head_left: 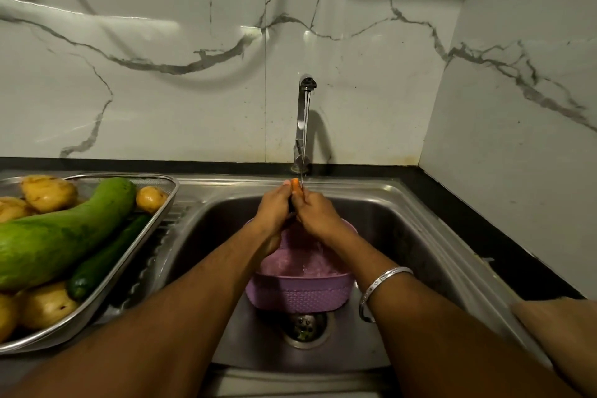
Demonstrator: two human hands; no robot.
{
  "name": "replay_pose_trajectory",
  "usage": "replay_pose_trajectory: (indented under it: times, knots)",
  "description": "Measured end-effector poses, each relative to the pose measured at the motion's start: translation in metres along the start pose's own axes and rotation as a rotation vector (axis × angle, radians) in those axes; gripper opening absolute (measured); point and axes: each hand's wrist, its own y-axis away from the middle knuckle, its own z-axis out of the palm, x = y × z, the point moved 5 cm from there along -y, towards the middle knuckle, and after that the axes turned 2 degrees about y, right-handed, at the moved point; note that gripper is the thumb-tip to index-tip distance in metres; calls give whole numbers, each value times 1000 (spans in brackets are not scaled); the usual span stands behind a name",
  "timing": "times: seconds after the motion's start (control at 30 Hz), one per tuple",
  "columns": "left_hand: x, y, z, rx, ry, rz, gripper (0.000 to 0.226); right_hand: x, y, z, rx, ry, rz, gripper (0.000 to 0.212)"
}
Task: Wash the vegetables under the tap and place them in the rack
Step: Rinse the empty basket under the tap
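Head view: left hand [274, 207] and right hand [315, 212], both grips around one carrot [295, 186].

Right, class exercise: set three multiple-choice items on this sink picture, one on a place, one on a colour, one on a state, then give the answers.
1. Where does the rack sit?
A. left of the sink
B. inside the sink
C. on the wall

2. What colour is the basket in the sink?
A. red
B. purple
C. white

3. What state is the tap in?
A. off
B. running
C. removed

Answers: 1 A, the rack rests on the drainboard at left. 2 B, its woven wall is purple. 3 B, a stream falls onto the carrot held by the left hand and right hand.
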Motion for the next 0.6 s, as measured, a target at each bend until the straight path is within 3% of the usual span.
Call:
replay_pose_trajectory:
  times: [0.1,0.2,0.3,0.47,0.6]
  knots:
    - [0,2,3,-71,48,-17,42,3,-3,-6,57,-113,56,54]
    - [2,4,8,-170,12,-10,42,14,3,-10,108,-280,251,62]
    - [-1,6,13,-175,-14,0,28,27,13,-7,10,-497,403,62]
    - [0,4,10,-29,106,23,24,27,6,5,-66,-929,476,41]
    - [10,6,1,75,202,119,20,24,1,9,-143,-1128,461,18]
